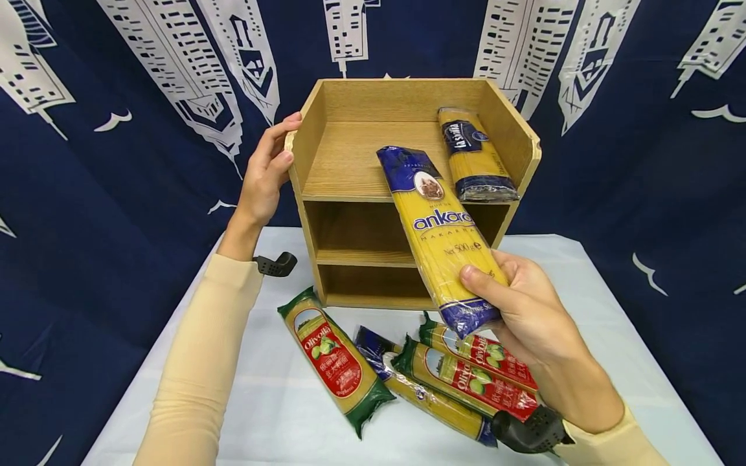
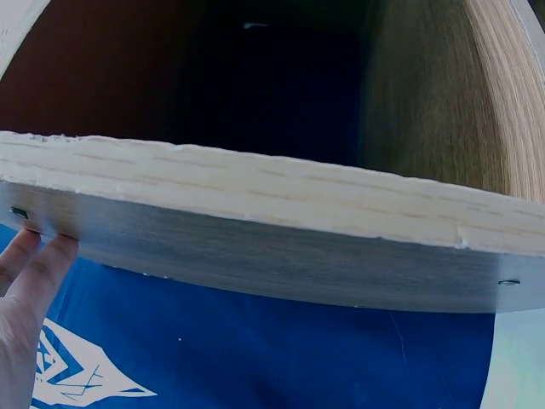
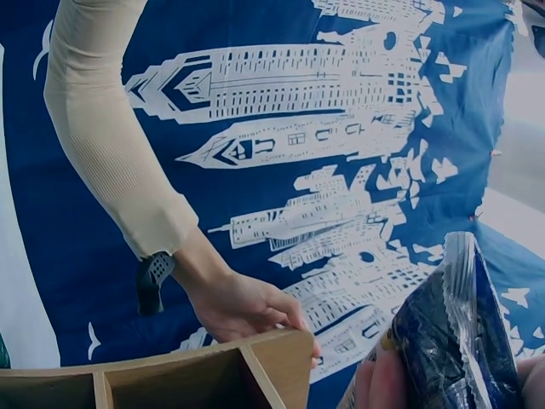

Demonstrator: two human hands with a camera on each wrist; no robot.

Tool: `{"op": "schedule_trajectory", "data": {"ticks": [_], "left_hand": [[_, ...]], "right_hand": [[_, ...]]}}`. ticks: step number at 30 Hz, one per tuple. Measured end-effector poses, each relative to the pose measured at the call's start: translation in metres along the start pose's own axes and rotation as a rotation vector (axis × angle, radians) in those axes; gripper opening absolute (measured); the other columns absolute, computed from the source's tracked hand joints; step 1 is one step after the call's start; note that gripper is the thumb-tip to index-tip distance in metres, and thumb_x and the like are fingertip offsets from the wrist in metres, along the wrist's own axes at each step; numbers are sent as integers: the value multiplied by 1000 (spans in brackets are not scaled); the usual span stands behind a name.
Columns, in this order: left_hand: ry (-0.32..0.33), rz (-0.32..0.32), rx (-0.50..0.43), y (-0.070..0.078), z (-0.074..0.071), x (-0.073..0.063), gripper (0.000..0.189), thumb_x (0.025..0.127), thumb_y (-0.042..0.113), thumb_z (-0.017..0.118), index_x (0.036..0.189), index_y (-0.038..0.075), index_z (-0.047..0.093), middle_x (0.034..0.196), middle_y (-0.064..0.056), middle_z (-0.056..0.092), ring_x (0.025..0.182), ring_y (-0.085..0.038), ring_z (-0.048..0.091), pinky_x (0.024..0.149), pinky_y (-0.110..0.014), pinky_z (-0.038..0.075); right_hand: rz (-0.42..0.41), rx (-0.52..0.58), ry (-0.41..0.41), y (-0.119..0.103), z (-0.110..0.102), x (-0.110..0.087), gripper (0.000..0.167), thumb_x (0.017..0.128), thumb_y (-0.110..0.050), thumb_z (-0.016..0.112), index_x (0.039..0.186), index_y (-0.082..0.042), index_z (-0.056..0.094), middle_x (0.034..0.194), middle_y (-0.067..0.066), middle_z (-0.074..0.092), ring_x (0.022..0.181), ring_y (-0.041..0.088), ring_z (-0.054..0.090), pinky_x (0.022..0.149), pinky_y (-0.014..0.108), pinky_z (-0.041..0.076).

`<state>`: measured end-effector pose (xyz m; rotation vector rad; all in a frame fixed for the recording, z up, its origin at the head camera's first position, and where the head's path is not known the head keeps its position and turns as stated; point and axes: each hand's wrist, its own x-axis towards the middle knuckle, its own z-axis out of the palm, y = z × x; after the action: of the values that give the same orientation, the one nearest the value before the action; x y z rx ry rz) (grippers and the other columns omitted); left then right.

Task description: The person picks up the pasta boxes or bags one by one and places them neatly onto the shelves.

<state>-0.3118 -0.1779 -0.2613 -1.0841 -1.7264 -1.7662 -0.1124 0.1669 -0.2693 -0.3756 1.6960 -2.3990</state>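
Observation:
My right hand [image 1: 533, 310] grips the lower end of a yellow and blue pack of spaghetti [image 1: 434, 223], thumb across its front. The pack is tilted in front of the wooden shelf unit [image 1: 309, 230]; in the right wrist view its crinkled blue end [image 3: 460, 332] shows beside my fingers. My left hand [image 1: 265, 171] touches the unit's left side panel near its top front corner. In the left wrist view, straight fingers [image 2: 44, 271] rest against the panel's outer face. Another spaghetti pack [image 1: 474, 155] lies on the top shelf at the right.
On the white tabletop [image 1: 262, 401], a green-ended Olivoila pack [image 1: 337, 362] lies at the left. Two similar packs [image 1: 466, 378] [image 1: 495, 356] and a blue-ended spaghetti pack [image 1: 434, 398] lie close together at the right. A dark blue patterned cloth [image 1: 146, 162] hangs behind.

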Motion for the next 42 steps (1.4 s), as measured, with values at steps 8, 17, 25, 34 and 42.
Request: {"op": "schedule_trajectory", "data": {"ticks": [8,17,25,34,42], "left_hand": [[4,-9,-3,-1,0,0,46,97,18,52,141,5,53,156,-9,44,139,-32,43,100,-42,47],[4,-6,8,-1,-1,0,47,97,19,52,142,4,53,156,-8,44,139,-31,43,101,-42,47],[-1,-11,6,-1,-1,1,47,97,18,51,142,4,52,156,-8,44,137,-31,44,100,-42,47],[-12,-7,18,-2,-1,1,47,97,19,51,143,5,52,157,-7,43,138,-31,44,101,-42,47],[-11,-4,27,-2,-2,1,48,97,21,52,143,4,52,156,-7,44,138,-31,44,101,-42,47]], "right_hand": [[-13,28,24,-1,13,8,47,102,-3,58,140,14,35,116,19,68,95,22,72,81,33,58],[7,55,84,-3,24,21,51,99,-1,63,142,9,37,121,18,65,99,23,72,85,35,57],[-25,90,91,0,27,36,52,96,1,65,140,9,38,122,19,62,100,22,72,86,35,56],[-44,32,139,-1,29,51,49,97,-3,65,138,10,41,120,17,65,99,22,72,86,33,57],[-50,23,179,-1,29,66,46,97,-3,66,136,10,45,115,15,68,96,21,73,83,32,57]]}}
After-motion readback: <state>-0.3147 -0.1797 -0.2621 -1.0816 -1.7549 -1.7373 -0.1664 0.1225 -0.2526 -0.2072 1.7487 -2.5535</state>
